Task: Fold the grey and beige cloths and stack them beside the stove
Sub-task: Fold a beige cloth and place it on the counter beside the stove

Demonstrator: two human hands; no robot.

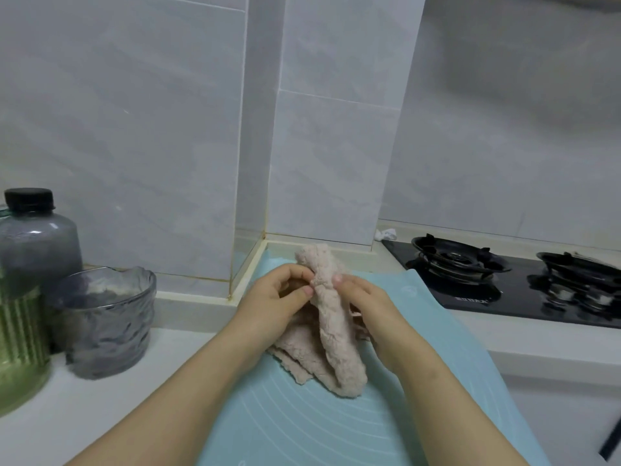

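Note:
A fluffy beige cloth (331, 334) hangs bunched between my hands, its lower end lying on the light blue mat (302, 428). My left hand (280, 297) pinches the cloth's upper edge from the left. My right hand (366, 304) pinches the same edge from the right, thumb on top. Under it a flatter layer of beige cloth (294, 358) lies on the mat. The black gas stove (524, 284) sits to the right. No grey cloth is in sight.
A ribbed smoky glass bowl (104, 322) and a grey bottle (33, 237) with a black cap stand at the left, beside a green ribbed container (20, 348). A small white crumpled thing (386, 234) lies behind the stove. A tiled wall column rises behind the mat.

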